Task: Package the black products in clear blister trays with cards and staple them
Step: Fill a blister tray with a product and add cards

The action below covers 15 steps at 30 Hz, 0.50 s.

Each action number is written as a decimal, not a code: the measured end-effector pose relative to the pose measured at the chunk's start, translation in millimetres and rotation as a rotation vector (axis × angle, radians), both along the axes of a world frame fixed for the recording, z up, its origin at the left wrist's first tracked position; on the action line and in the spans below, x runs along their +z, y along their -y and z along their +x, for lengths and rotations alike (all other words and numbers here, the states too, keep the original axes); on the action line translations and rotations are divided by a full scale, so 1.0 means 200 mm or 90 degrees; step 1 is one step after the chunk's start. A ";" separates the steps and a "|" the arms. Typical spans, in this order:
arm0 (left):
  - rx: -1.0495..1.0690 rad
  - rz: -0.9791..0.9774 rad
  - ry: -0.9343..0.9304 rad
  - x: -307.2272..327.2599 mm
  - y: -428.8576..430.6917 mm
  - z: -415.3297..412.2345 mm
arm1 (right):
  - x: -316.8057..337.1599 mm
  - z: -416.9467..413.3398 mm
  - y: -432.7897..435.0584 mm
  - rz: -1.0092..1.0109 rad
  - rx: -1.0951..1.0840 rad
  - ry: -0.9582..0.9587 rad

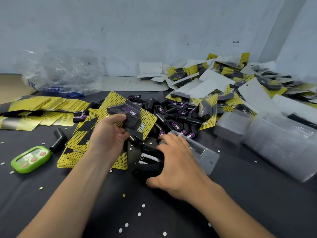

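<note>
My left hand (109, 133) grips an assembled pack (132, 115): a yellow-and-black card with a black product under a clear blister, held above the table's middle. My right hand (178, 162) reaches over a black stapler (147, 162) on the dark table, fingers spread and relaxed, thumb by the stapler's near end; I cannot tell if it touches it. A clear blister tray (204, 155) lies just right of that hand. Loose black products (178, 114) with purple labels are heaped behind the hands. More yellow cards (75, 148) lie stacked under my left wrist.
Finished packs (231, 83) pile up at the back right. Stacks of clear trays (281, 145) sit at the right. Spread cards (44, 105) and a crumpled plastic bag (61, 73) lie at the left, with a green timer (31, 159) near the front left. Paper dots litter the table.
</note>
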<state>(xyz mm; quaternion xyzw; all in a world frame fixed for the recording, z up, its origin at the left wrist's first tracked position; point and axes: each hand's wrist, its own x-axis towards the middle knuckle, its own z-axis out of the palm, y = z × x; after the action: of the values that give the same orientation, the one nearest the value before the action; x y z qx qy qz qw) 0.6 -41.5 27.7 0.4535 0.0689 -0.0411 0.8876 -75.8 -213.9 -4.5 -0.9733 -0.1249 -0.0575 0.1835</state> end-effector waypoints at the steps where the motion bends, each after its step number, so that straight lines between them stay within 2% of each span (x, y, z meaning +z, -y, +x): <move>1: -0.004 -0.005 0.004 0.00 0.00 0.00 | 0.00 -0.01 0.01 0.036 -0.002 0.013; 5: -0.014 -0.104 0.000 0.01 -0.04 0.01 | 0.01 -0.06 0.03 0.214 -0.035 0.056; 8: -0.006 -0.233 0.011 0.00 -0.08 0.01 | 0.03 -0.08 0.04 0.309 -0.048 0.019; 10: -0.020 -0.264 0.028 0.00 -0.09 0.01 | 0.04 -0.08 0.05 0.361 -0.049 -0.018; 13: -0.081 -0.217 0.071 0.01 -0.07 0.00 | 0.05 -0.07 0.06 0.408 -0.043 -0.053; 15: -0.084 -0.121 0.092 0.01 -0.04 -0.01 | 0.05 -0.07 0.06 0.430 -0.043 -0.068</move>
<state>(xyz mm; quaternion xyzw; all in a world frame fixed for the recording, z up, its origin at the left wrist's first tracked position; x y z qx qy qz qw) -1.3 -33.7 29.9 0.3726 -0.0293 -0.0731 0.9246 -88.9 -225.6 5.0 -0.8630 -0.0570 -0.0502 0.4995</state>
